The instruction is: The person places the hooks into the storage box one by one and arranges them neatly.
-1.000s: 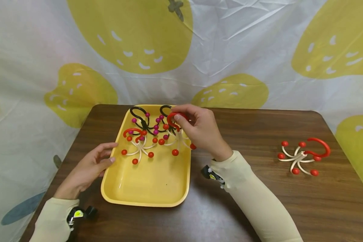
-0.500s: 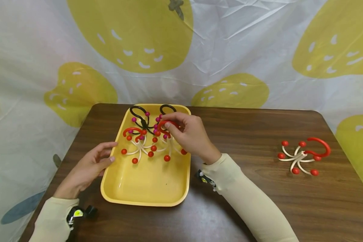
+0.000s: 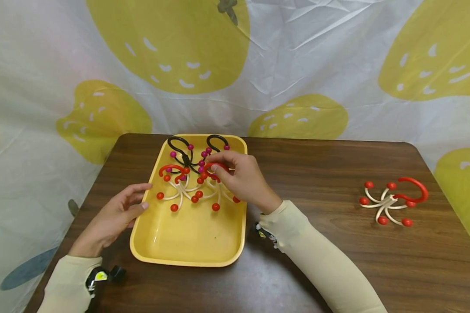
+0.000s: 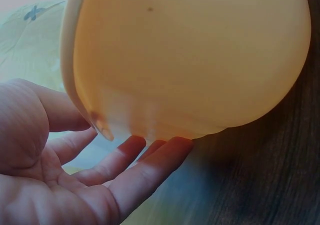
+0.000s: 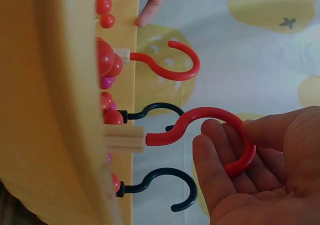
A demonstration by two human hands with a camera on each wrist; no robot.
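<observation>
A yellow tray (image 3: 196,237) lies on the brown table (image 3: 317,174). In it my right hand (image 3: 216,168) pinches the red hook (image 3: 213,165) of a toy with white arms and red balls (image 3: 218,195), which stands on the tray floor. The right wrist view shows that red hook (image 5: 210,122) between the fingers and thumb of my right hand (image 5: 235,157). A like red-hooked toy (image 3: 176,187) stands just to its left. Two black-hooked toys (image 3: 180,145) with magenta balls sit behind. My left hand (image 3: 141,198) rests flat against the tray's left edge; the left wrist view shows my left hand's fingers (image 4: 125,155) straight under the tray wall (image 4: 190,60).
Another red-hooked toy (image 3: 391,201) lies alone on the table at the far right. A white cloth with yellow strawberry prints (image 3: 297,78) hangs behind the table. The tray's near half holds nothing.
My right hand has brought the red-hooked toy down and left until it stands in the tray beside the other red one. The left hand has stayed put.
</observation>
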